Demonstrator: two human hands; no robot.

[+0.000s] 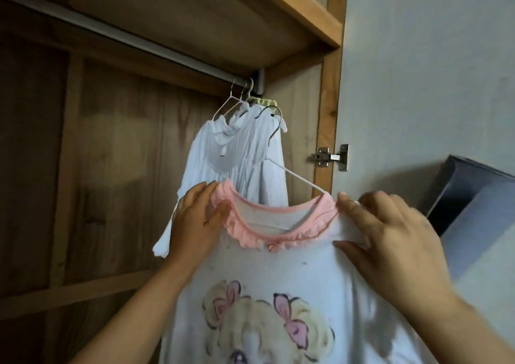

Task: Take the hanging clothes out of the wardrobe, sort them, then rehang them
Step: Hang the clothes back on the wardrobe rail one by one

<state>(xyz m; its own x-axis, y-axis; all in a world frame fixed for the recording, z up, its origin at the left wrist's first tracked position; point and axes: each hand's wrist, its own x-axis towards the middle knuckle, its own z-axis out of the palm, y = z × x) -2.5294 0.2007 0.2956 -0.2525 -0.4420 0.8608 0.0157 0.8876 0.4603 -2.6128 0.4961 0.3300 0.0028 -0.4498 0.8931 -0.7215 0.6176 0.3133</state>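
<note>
White shirt [278,285] bore pink ruffled collar [245,232], blonde cartoon girl print [267,322] with pink bows, wardrobe [111,154] was brown wood, hung garments [239,151] were white

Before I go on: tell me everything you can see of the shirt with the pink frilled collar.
The shirt is white, soft-looking fabric, with a pink ruffled collar and a cartoon print of a blonde head with pink bows. It sits on a white hanger whose metal hook is not on the rail. The left hand and right hand hold its shoulders. Its lower part is out of frame.
</note>
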